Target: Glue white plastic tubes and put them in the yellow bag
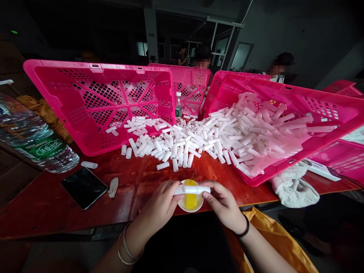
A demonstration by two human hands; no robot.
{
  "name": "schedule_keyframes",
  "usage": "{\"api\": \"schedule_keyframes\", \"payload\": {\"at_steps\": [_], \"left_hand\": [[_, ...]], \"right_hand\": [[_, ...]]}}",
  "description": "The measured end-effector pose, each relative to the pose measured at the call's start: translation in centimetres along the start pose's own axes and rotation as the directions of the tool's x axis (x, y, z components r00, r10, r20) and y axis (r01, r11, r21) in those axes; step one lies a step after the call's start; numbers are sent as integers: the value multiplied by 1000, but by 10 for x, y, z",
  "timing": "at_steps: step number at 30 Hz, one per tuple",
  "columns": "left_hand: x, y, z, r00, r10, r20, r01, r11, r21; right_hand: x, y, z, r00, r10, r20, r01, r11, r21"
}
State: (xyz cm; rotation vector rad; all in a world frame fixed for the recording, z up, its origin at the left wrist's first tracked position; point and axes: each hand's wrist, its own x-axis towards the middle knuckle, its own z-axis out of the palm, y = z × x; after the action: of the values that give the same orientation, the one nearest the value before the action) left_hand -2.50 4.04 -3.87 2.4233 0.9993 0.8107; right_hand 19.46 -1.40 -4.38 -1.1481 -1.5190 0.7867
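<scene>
A white plastic tube (191, 190) lies level between my two hands, near the table's front edge. My left hand (163, 199) pinches its left end with thumb and fingers. At the right end, my right hand (221, 199) grips it the same way; a narrower or stepped section shows near that end. Just beneath the tube stands a small white dish (182, 205) holding a yellow block (191, 203) with a thin dark stem. Beyond my hands, a heap of loose white tubes (182, 146) spreads over the table.
Pink crates lie tipped at the back: a left crate (68, 113) and a right crate (327, 98) full of tubes. On the red table (119, 212) are a phone (84, 187), a large water bottle (36, 144) and a grey cloth (294, 187). Other people are beyond.
</scene>
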Motion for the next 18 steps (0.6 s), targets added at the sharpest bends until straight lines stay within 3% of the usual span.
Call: {"api": "schedule_keyframes", "payload": {"at_steps": [3,5,7,8,9,11,12,13,14,15,16,18], "left_hand": [[2,11,-6,997,78,-5,-77,989,123],[3,21,-8,998,66,23,-69,991,117],[4,32,-10,993,-43,113,52,996,-79],[6,38,-10,971,-122,207,172,954,-244],[7,44,-10,922,-191,337,329,847,-418],[11,54,-8,749,-216,627,646,448,-618],[13,58,-6,658,-178,731,750,240,-617],[14,62,-4,597,-146,789,802,93,-590],[14,67,-1,579,-150,802,813,30,-581],[14,71,2,599,-189,778,797,52,-602],[12,75,4,650,-244,720,758,146,-635],[7,82,6,775,-294,559,629,444,-638]], "right_hand": [[3,-14,-2,995,62,79,-61,998,-13],[7,-22,-6,989,84,123,-74,994,-83],[12,-29,-10,989,16,147,14,980,-201],[15,-31,-12,985,-58,165,99,962,-253],[18,-34,-14,972,-140,187,191,937,-292],[23,-39,-15,940,-255,227,319,892,-321],[25,-41,-13,935,-265,235,331,890,-313],[26,-44,-11,942,-242,234,307,903,-301],[27,-47,-8,955,-193,225,255,922,-292],[26,-50,-5,968,-130,214,190,938,-289],[25,-53,-3,978,-69,197,126,947,-295],[16,-60,-4,986,13,166,44,941,-336]]}}
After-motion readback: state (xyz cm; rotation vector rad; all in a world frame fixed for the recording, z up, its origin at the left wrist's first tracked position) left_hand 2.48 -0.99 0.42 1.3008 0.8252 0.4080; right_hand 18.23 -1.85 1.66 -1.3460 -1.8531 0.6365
